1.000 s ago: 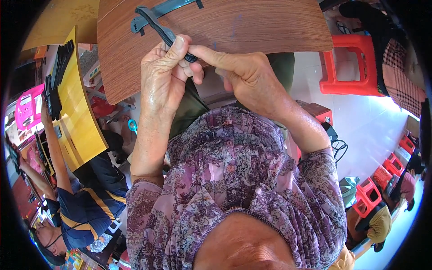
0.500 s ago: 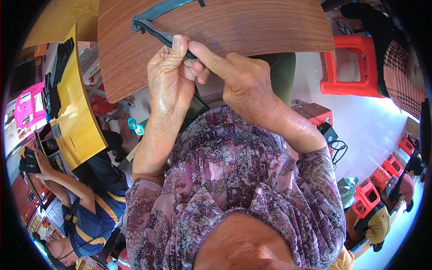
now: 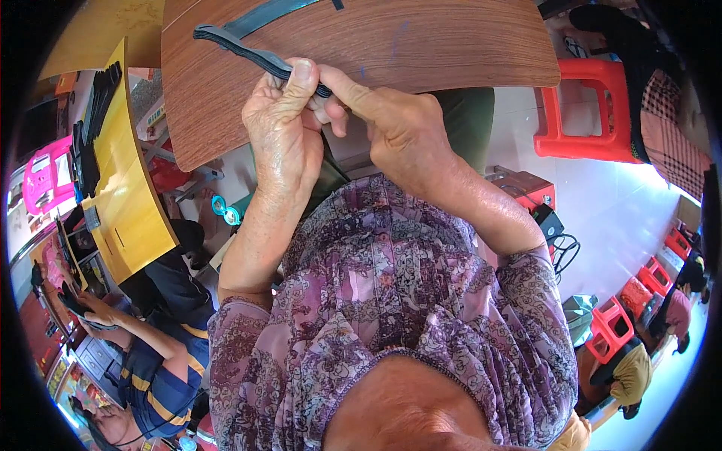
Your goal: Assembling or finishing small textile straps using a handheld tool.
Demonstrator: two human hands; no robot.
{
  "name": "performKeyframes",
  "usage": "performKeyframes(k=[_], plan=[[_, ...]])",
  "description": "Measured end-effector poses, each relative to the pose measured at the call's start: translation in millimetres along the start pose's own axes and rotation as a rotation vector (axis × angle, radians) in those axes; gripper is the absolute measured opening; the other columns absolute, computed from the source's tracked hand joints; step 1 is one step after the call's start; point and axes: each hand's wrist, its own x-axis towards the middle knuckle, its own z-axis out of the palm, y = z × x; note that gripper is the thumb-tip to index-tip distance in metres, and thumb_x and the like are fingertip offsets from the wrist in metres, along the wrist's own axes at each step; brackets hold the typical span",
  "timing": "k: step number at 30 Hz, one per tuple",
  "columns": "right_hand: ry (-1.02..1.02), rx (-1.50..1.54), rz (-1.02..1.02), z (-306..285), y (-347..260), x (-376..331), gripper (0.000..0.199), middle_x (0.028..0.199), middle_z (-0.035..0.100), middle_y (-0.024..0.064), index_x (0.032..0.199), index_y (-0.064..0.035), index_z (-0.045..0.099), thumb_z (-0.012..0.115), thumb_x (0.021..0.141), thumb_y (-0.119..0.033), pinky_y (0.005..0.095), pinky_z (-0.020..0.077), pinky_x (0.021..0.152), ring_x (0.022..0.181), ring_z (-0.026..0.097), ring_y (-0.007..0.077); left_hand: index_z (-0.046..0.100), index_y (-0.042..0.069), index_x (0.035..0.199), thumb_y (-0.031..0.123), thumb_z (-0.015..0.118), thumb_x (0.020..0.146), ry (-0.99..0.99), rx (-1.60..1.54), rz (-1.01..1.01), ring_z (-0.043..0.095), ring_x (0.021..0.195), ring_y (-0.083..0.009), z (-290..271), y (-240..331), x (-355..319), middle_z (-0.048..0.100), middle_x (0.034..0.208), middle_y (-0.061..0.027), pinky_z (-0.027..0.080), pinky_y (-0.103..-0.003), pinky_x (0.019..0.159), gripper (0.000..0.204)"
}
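A stack of narrow dark strips (image 3: pixel 244 49), grey on top and black along its layered edge, slants up and left over the table. My left hand (image 3: pixel 282 131) is closed on its near end, thumb pressed on top. From the right, my right hand (image 3: pixel 410 128) meets that same end, its index fingertip close against my left thumb and the other fingers curled. Part of its grip is hidden behind the hand. Beyond the stack, another flat grey-black strip (image 3: pixel 274 13) lies on the brown wood-grain table (image 3: pixel 451 52).
At left a yellow board (image 3: pixel 131 203) carries black strips (image 3: pixel 94 128). Past it, a co-worker (image 3: pixel 165 376) handles dark pieces. A red stool (image 3: pixel 545 113) stands right of the table, near a seated person in checked cloth. A red box (image 3: pixel 526 188) and black cable are on the floor.
The strips' far end has swung left and straightened, lifting off the other strip. My hands stay nearly in place. At left the co-worker's hands have moved lower.
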Motion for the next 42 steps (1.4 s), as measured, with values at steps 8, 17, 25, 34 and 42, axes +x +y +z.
performKeyframes(k=[8,17,25,34,42], plan=[[-0.289,0.927,0.597,-17,3,15,0.039,0.07,0.061,-0.0001,0.114,-0.0096,0.062,0.047,0.08,0.004,0.0206,0.0357,0.041,0.046,0.047,0.0057,0.054,-0.001,0.088,0.012,0.061,0.086,0.037,0.001,0.031,0.057,0.049,-0.0167,-5,-3,0,0.058,0.071,-0.0081,0.043,-0.028,0.036,0.015],[-0.021,0.209,0.065,0,2,4,0.038,0.067,0.064,0.0033,0.111,-0.0135,0.063,0.049,0.079,0.002,0.0266,0.0443,0.049,0.053,0.06,0.0166,0.056,-0.005,0.09,0.014,0.059,0.087,-0.02,0.054,-0.056,0.059,0.05,-0.0193,-13,2,2,0.06,0.072,-0.0107,0.044,-0.029,0.036,0.019],[-0.113,0.421,0.265,-3,5,3,0.034,0.065,0.062,0.0084,0.106,-0.0137,0.065,0.049,0.081,0.001,0.0282,0.0466,0.057,0.062,0.064,0.0181,0.054,-0.006,0.098,0.012,0.061,0.086,0.022,0.054,-0.07,0.063,0.055,-0.0221,-12,2,-7,0.062,0.075,-0.0178,0.046,-0.026,0.038,0.023],[-0.218,0.705,0.511,-14,6,9,0.026,0.059,0.05,-0.0059,0.106,-0.0047,0.065,0.049,0.086,0.0,0.0213,0.0352,0.047,0.057,0.043,0.0033,0.039,-0.008,0.117,0.001,0.064,0.08,-0.047,0.264,0.001,0.064,0.057,-0.023,-6,4,-10,0.063,0.081,-0.0197,0.049,-0.025,0.039,0.045],[-0.183,0.719,0.471,-5,10,0,0.027,0.061,0.049,-0.0048,0.107,-0.0084,0.065,0.05,0.086,-0.001,0.0211,0.0324,0.045,0.053,0.039,0.0041,0.025,-0.003,0.137,-0.003,0.058,0.082,-0.054,0.356,0.047,0.063,0.058,-0.0194,-11,-5,-16,0.061,0.076,-0.0113,0.049,-0.023,0.045,0.064]])
